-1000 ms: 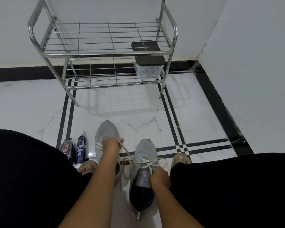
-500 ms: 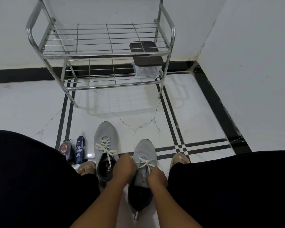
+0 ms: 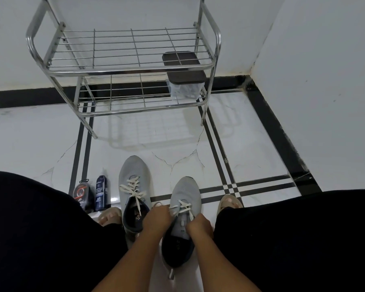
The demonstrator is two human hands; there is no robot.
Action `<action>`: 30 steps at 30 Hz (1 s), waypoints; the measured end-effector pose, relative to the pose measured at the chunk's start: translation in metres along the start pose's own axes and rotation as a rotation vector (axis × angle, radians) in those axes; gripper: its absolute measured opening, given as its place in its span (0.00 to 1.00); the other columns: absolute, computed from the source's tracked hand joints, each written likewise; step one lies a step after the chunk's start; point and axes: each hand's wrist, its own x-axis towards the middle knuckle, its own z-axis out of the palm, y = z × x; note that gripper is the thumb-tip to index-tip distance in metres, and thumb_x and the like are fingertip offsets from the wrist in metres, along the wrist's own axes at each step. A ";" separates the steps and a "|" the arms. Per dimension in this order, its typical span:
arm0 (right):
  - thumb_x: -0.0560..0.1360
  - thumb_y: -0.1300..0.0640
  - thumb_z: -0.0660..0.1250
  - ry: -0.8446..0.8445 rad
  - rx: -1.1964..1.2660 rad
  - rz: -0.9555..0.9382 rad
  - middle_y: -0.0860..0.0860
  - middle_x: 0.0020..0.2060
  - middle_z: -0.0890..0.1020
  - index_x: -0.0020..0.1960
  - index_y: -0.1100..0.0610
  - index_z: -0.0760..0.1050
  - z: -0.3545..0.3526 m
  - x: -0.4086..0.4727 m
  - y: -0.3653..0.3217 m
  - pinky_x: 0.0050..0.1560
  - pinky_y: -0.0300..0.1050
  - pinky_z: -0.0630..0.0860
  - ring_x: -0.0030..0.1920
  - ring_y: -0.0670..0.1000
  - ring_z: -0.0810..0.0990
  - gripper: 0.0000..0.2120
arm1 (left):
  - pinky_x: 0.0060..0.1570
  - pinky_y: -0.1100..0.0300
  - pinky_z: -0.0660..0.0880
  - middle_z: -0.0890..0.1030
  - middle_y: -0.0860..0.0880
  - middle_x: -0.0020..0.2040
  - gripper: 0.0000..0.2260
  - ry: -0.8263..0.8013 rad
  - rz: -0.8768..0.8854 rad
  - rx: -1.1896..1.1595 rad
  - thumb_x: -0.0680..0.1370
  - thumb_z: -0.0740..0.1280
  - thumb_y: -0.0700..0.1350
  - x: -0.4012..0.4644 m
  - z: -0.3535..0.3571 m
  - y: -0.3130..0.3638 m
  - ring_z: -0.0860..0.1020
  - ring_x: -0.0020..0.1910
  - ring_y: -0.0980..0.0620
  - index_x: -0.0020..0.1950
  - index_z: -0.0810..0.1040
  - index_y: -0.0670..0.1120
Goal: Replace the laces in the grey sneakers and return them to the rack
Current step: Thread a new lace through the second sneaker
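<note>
Two grey sneakers stand on the tiled floor between my knees. The left sneaker is laced in white, its lace ends lying loose over the opening. The right sneaker has a white lace crossed through its lower eyelets only. My left hand grips the right sneaker's left edge at the lace. My right hand pinches the lace at the sneaker's right edge. The metal shoe rack stands against the wall ahead, both its wire shelves bare of shoes.
A clear box with a dark lid sits on the rack's lower shelf at the right. Two shoe-care bottles stand on the floor left of the sneakers. My bare toes flank the shoes. A white wall closes in on the right.
My left hand let go of the long lace it was pulling up over the left sneaker and moved down to the right sneaker. Both hands now sit close at its eyelets.
</note>
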 end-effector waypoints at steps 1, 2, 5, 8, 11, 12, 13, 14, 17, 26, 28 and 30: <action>0.78 0.46 0.59 0.006 0.002 -0.002 0.54 0.61 0.77 0.63 0.54 0.72 0.000 0.001 0.001 0.50 0.44 0.73 0.61 0.56 0.77 0.18 | 0.57 0.53 0.73 0.77 0.44 0.59 0.17 -0.002 -0.060 -0.081 0.79 0.57 0.53 0.000 0.000 -0.003 0.77 0.59 0.42 0.58 0.77 0.43; 0.78 0.47 0.60 0.011 0.001 -0.006 0.54 0.61 0.77 0.63 0.54 0.72 0.000 0.001 0.002 0.51 0.44 0.73 0.61 0.56 0.77 0.17 | 0.55 0.54 0.73 0.79 0.43 0.58 0.16 0.004 -0.117 -0.159 0.78 0.58 0.51 0.002 -0.003 -0.005 0.78 0.58 0.42 0.57 0.77 0.42; 0.79 0.49 0.60 0.020 -0.034 -0.030 0.54 0.62 0.77 0.63 0.54 0.72 0.002 0.002 0.002 0.54 0.45 0.74 0.62 0.56 0.76 0.16 | 0.50 0.56 0.74 0.81 0.43 0.55 0.16 0.027 -0.164 -0.192 0.77 0.60 0.50 0.004 -0.006 -0.008 0.79 0.55 0.43 0.56 0.79 0.42; 0.79 0.52 0.59 0.037 -0.074 -0.048 0.53 0.62 0.77 0.64 0.54 0.72 0.002 0.003 0.000 0.55 0.46 0.74 0.62 0.55 0.76 0.15 | 0.48 0.56 0.73 0.79 0.45 0.56 0.17 0.160 -0.115 -0.002 0.78 0.59 0.54 0.001 -0.006 -0.005 0.78 0.55 0.45 0.57 0.78 0.45; 0.79 0.53 0.60 0.037 -0.107 -0.069 0.53 0.62 0.76 0.64 0.54 0.72 0.003 0.005 0.000 0.55 0.45 0.74 0.62 0.55 0.76 0.15 | 0.52 0.54 0.72 0.72 0.47 0.59 0.11 0.365 0.090 0.254 0.80 0.59 0.49 -0.001 -0.003 -0.001 0.72 0.60 0.46 0.59 0.76 0.48; 0.78 0.53 0.60 0.036 -0.118 -0.078 0.53 0.62 0.76 0.64 0.54 0.71 0.003 0.005 0.000 0.55 0.45 0.74 0.62 0.54 0.76 0.15 | 0.55 0.53 0.70 0.71 0.48 0.61 0.11 0.379 0.165 0.330 0.80 0.59 0.48 0.002 0.001 -0.002 0.69 0.63 0.46 0.59 0.75 0.49; 0.78 0.53 0.61 0.039 -0.131 -0.085 0.53 0.62 0.76 0.64 0.54 0.71 0.003 0.005 0.000 0.55 0.45 0.74 0.62 0.54 0.76 0.15 | 0.60 0.52 0.67 0.71 0.49 0.63 0.12 0.354 0.198 0.356 0.79 0.58 0.49 0.004 0.005 -0.003 0.66 0.67 0.46 0.60 0.75 0.49; 0.78 0.52 0.60 0.042 -0.139 -0.092 0.53 0.63 0.76 0.64 0.54 0.71 0.004 0.005 0.000 0.55 0.45 0.75 0.62 0.54 0.76 0.15 | 0.64 0.51 0.64 0.70 0.49 0.65 0.14 0.307 0.199 0.372 0.80 0.57 0.50 0.007 0.008 -0.004 0.63 0.70 0.46 0.61 0.75 0.49; 0.78 0.48 0.61 0.033 -0.135 -0.108 0.53 0.62 0.76 0.64 0.53 0.71 0.006 0.007 0.000 0.55 0.46 0.74 0.62 0.54 0.76 0.17 | 0.70 0.50 0.57 0.69 0.46 0.69 0.18 0.211 0.120 0.335 0.81 0.56 0.53 0.011 0.013 -0.006 0.61 0.72 0.45 0.65 0.73 0.46; 0.75 0.49 0.66 0.018 -0.089 -0.095 0.53 0.58 0.78 0.60 0.54 0.74 0.003 0.003 -0.004 0.53 0.45 0.76 0.58 0.55 0.78 0.16 | 0.50 0.58 0.69 0.79 0.42 0.51 0.06 -0.067 -0.077 -0.562 0.75 0.66 0.45 0.009 -0.054 0.028 0.75 0.50 0.46 0.46 0.81 0.46; 0.76 0.50 0.62 0.047 -0.011 -0.121 0.53 0.56 0.79 0.59 0.54 0.75 -0.005 -0.002 -0.012 0.48 0.43 0.74 0.56 0.55 0.79 0.14 | 0.45 0.60 0.71 0.79 0.48 0.44 0.10 -0.045 -0.053 -0.903 0.72 0.69 0.48 0.002 -0.070 0.032 0.76 0.45 0.51 0.46 0.83 0.42; 0.78 0.51 0.60 0.093 0.162 -0.216 0.52 0.53 0.80 0.55 0.53 0.76 -0.018 -0.010 -0.026 0.45 0.42 0.71 0.52 0.55 0.78 0.10 | 0.40 0.66 0.68 0.80 0.53 0.49 0.10 -0.046 0.034 -1.114 0.75 0.68 0.46 -0.013 -0.084 0.034 0.75 0.47 0.60 0.50 0.84 0.41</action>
